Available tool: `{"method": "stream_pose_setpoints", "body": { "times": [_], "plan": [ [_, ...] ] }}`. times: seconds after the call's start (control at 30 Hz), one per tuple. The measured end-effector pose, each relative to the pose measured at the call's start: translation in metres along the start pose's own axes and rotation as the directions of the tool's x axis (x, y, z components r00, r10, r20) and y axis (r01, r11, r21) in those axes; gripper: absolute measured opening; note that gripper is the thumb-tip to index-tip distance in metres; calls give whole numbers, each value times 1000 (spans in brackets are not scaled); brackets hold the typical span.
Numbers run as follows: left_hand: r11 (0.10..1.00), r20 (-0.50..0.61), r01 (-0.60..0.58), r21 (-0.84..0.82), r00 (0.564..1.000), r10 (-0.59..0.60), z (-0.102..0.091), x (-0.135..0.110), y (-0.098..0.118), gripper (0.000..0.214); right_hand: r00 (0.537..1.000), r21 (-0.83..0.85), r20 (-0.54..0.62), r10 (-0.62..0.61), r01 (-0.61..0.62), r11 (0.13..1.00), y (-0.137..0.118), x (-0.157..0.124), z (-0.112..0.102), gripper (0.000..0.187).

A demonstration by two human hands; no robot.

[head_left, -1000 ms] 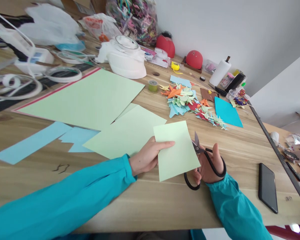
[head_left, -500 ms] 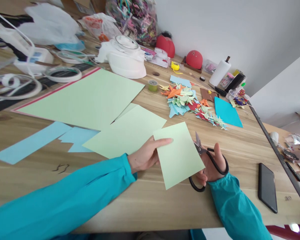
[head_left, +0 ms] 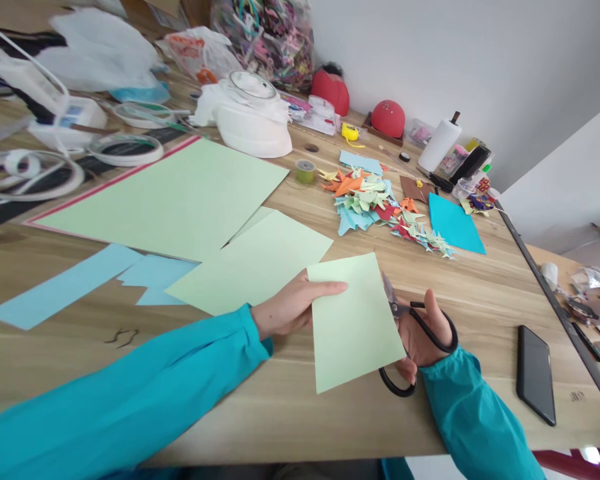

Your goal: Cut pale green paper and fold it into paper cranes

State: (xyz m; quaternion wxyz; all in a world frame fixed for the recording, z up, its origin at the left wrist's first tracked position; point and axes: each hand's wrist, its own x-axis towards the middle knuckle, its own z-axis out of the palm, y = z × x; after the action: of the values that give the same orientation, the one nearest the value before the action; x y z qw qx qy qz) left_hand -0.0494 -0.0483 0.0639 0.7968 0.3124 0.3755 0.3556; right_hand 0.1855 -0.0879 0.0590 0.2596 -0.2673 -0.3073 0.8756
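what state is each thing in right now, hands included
pale green paper rectangle: held, unfolded
left hand: gripping the rectangle's left side
scissors: handles spread, blades partly behind the rectangle
right hand: holding the scissors
smartphone: lying flat, screen dark
paper figures: folded, heaped
light blue paper strip: lying flat

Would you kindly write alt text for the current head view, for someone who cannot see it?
A person's left hand holds a pale green sheet over a wooden table, while the right hand holds black-handled scissors at the sheet's right edge. Colorful folded paper shapes lie beyond, a phone to the right.
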Motion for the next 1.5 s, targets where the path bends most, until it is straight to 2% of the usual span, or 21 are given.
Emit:
{"method": "stream_pose_setpoints", "body": {
  "times": [0.13,0.23,0.43,0.73,0.83,0.97,1.1,1.3,1.5],
  "plan": [
    [1000,-3,3,20,1000,-3,0,0,-2,49,999,21,13,-37,37,999,0,1,2,85],
    [999,-8,-5,36,1000,5,0,0,-3,50,998,13,15,-63,63,998,-2,2,3,88],
    [1000,-36,-17,1,999,17,3,-2,-3,54,996,-26,-42,-79,78,997,-2,4,6,94],
    [995,-56,-94,-23,994,93,3,0,-4,49,971,-70,-130,-201,193,979,1,7,13,88],
    [997,-64,-70,-27,996,69,3,-1,-3,48,978,-60,-119,-169,163,985,0,6,13,87],
    [1000,23,21,-6,1000,-21,3,-4,-2,47,993,-33,-56,-104,103,994,0,3,9,87],
    [999,54,40,10,998,-41,4,-5,-3,45,997,-35,-26,-78,77,996,0,3,7,90],
    [1000,30,3,-11,1000,-3,3,-2,-6,44,980,-44,-136,-147,143,989,0,6,12,87],
    [998,3,-43,-56,999,43,5,-2,-6,46,963,-43,-181,-200,195,980,1,8,15,86]
  ]
}}
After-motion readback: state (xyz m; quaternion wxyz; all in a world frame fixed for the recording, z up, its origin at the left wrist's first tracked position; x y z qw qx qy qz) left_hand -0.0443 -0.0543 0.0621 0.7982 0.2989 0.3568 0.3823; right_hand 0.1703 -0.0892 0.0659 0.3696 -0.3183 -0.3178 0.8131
